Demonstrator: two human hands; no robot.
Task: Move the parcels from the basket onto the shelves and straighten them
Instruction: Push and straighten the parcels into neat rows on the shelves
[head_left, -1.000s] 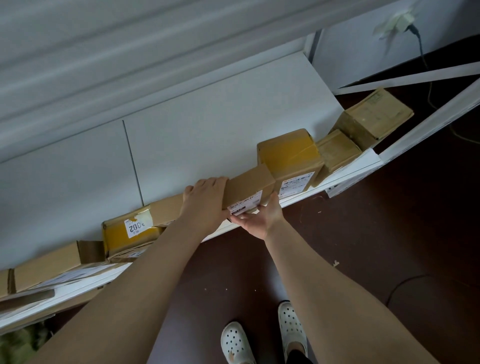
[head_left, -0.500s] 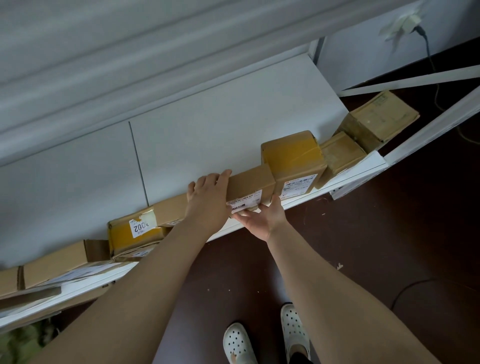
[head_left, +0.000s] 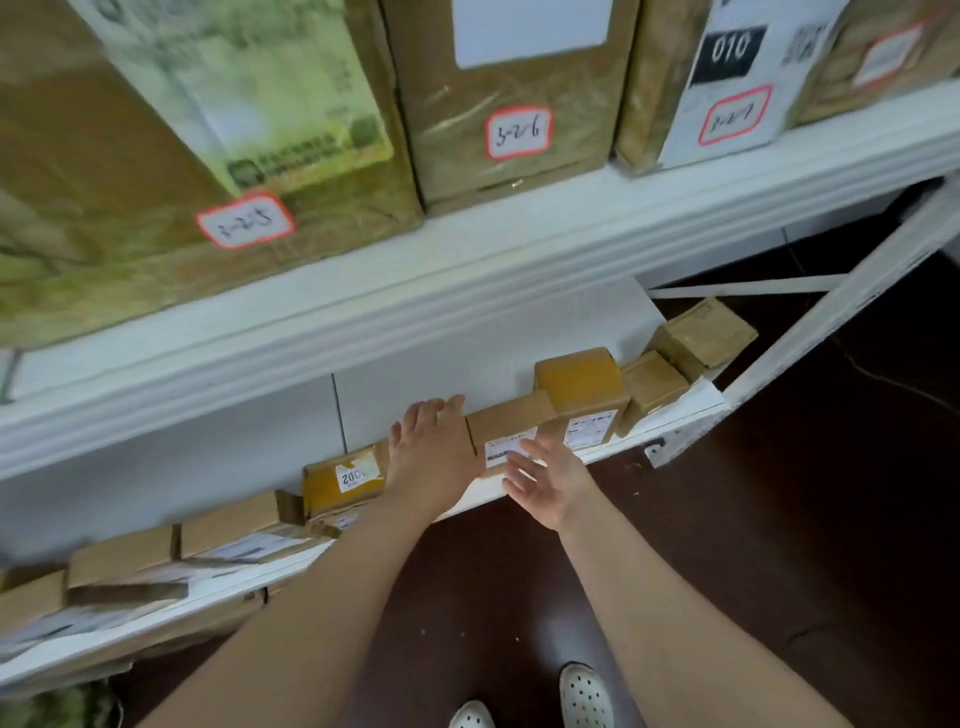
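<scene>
Above the lower shelf (head_left: 670, 423) runs an upper shelf (head_left: 467, 270), white like it, carrying four large parcels (head_left: 498, 98) side by side. Three of them show red-bordered handwritten tags (head_left: 518, 132); the fourth is cut off at the frame edge. Below the lower shelf lies a dark brown floor (head_left: 779, 571). Both bare forearms reach up from the bottom of the view to the lower shelf's front edge, near its middle. The left hand (head_left: 434, 457) lies palm down with straight fingers close together, resting flat over the left end of a brown parcel (head_left: 511, 423) that stands on the lower shelf with its white label facing forward. The right hand (head_left: 550, 483) is held in front of that label with the palm turned toward it and the fingers spread and relaxed, gripping nothing; whether its fingertips touch the cardboard cannot be told. Toward the lower shelf's right end stand three more: a yellow-taped box (head_left: 582, 382) touching the brown parcel, a small box (head_left: 652, 387) beside that, and a tilted box (head_left: 701, 338) hanging past the shelf's end. Toward the lower shelf's left end sit a yellow parcel (head_left: 332, 486) marked 2002 and flat cartons (head_left: 228, 522), blurred, at least three of them, so the lower shelf holds eight parcels or more. On the floor in front of the lower shelf are two white clogs (head_left: 584, 696).
</scene>
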